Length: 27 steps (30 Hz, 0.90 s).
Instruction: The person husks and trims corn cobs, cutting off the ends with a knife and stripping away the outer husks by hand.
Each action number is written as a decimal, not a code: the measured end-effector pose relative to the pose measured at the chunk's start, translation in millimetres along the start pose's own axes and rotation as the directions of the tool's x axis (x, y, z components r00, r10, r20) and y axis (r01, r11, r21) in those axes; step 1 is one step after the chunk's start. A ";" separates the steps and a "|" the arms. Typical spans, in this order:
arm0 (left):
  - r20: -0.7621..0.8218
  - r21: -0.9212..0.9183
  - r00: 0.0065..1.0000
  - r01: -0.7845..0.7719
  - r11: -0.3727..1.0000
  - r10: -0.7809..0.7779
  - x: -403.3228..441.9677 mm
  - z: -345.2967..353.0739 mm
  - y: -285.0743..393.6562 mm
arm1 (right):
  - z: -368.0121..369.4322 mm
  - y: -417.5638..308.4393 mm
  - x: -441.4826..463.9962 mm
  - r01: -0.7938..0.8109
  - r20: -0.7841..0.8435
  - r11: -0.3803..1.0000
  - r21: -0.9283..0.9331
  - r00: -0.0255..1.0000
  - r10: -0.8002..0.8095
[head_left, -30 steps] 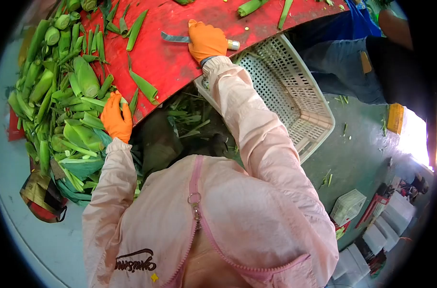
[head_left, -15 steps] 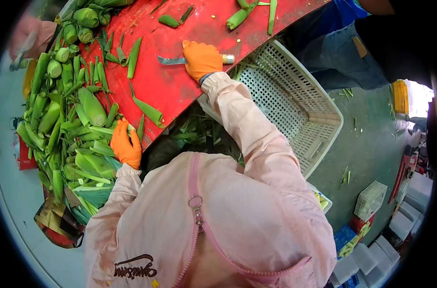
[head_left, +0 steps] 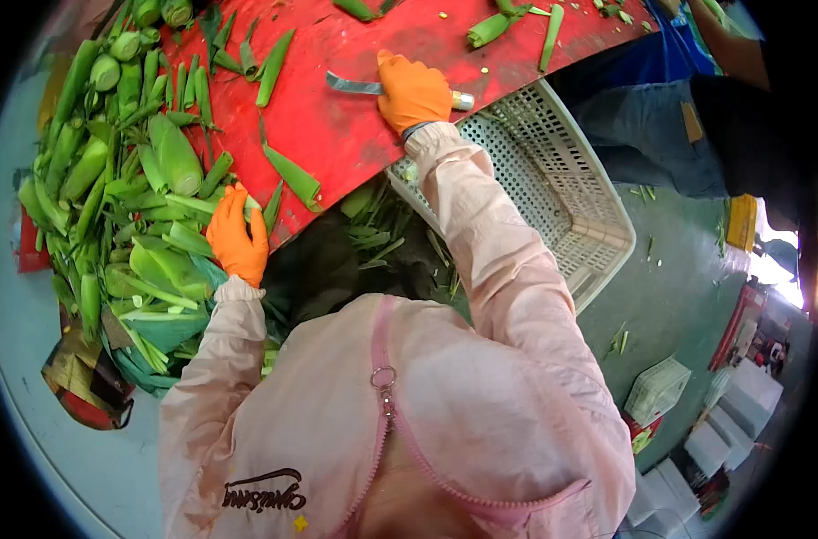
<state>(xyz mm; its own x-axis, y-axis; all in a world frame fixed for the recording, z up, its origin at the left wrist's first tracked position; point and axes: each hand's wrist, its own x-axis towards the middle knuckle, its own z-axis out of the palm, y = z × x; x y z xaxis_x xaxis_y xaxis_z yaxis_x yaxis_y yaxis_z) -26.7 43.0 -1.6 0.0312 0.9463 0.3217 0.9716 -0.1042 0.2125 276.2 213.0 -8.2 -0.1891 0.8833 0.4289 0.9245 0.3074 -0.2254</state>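
My right hand [head_left: 414,92], in an orange glove, is closed round the handle of a knife [head_left: 355,85]. Its curved blade points left above the red tabletop [head_left: 355,135], and the handle's metal-coloured end shows on the right. At the table's left edge is my left hand [head_left: 238,235], also orange-gloved. Its fingers curl over a pale green stalk [head_left: 251,203], partly hidden by the glove. Beside this hand lies a heap of green corn in husks [head_left: 175,157]. A loose piece of husk [head_left: 294,177] rests on the red surface between my hands.
A white perforated crate [head_left: 597,260] stands below the table's edge, right of my right forearm. Another person's jeans [head_left: 642,130] show beyond it. More husk pieces [head_left: 490,31] lie across the tabletop. A smaller crate [head_left: 658,391] sits on the green floor.
The view has shifted, so table and heap appear higher and my right hand farther right. The knife stays in my right hand; my left hand stays by the heap.
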 end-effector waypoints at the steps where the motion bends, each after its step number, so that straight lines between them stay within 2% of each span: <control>1: -0.012 -0.009 1.000 -0.006 1.000 0.006 1.0 -2.0 3.1 | 0.4 0.3 -0.4 -0.042 0.077 0.999 -0.003 0.996 0.043; 2: -0.030 -0.010 0.999 -0.011 1.000 0.010 3.4 -4.0 5.0 | 0.8 -0.2 1.8 -0.079 0.149 0.997 -0.004 0.986 0.079; 4: -0.110 -0.151 0.991 -0.096 0.984 0.080 10.2 -5.7 2.9 | -2.4 1.0 3.4 -0.054 0.170 0.997 0.049 0.984 0.045; 6: -0.130 -0.107 0.990 -0.064 0.992 0.050 9.0 -11.5 6.3 | -0.1 1.5 4.4 -0.052 0.221 0.995 0.081 0.975 0.033; 7: -0.196 -0.133 0.979 -0.080 0.988 0.052 11.3 -15.7 4.7 | 9.7 4.0 5.5 0.005 0.141 0.993 0.117 0.990 -0.022; 8: -0.151 -0.216 0.988 -0.058 0.975 0.026 16.4 -25.2 7.8 | 5.2 2.8 3.4 0.006 0.149 0.994 0.110 0.989 -0.023; 9: -0.149 -0.207 0.989 -0.039 0.978 0.008 15.5 -22.1 4.1 | -6.9 -5.5 6.1 0.029 0.171 0.997 0.078 0.984 -0.042; 11: -0.012 -0.072 0.996 0.084 0.994 -0.085 3.7 -17.7 4.6 | 1.4 -0.9 2.6 0.013 0.180 0.999 -0.051 0.984 -0.003; 15: -0.020 -0.040 0.991 0.133 0.990 -0.134 -1.3 -16.1 7.7 | 5.3 3.1 -0.1 0.049 0.134 0.991 -0.125 0.990 -0.032; 17: 0.018 -0.042 0.990 0.144 0.989 -0.143 -2.5 -17.0 8.2 | 3.2 1.4 -0.7 0.017 0.178 0.988 -0.151 0.984 0.010; 21: -0.040 -0.046 0.988 0.144 0.988 -0.146 -6.4 -12.8 9.9 | -2.0 -0.9 0.4 0.027 0.209 0.984 -0.176 0.978 0.011; 27: -0.030 -0.041 0.988 0.153 0.987 -0.154 -6.5 -15.5 9.6 | 3.9 1.6 0.9 0.054 0.183 0.985 -0.165 0.983 -0.023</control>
<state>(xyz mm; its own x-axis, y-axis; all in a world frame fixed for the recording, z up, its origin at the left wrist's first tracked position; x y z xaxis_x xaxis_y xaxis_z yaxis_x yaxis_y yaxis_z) -21.2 31.1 12.6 -0.1260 0.9413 0.3131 0.9546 0.0292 0.2965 276.2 215.7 -11.6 -0.2676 0.9259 0.2666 0.9549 0.2917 -0.0546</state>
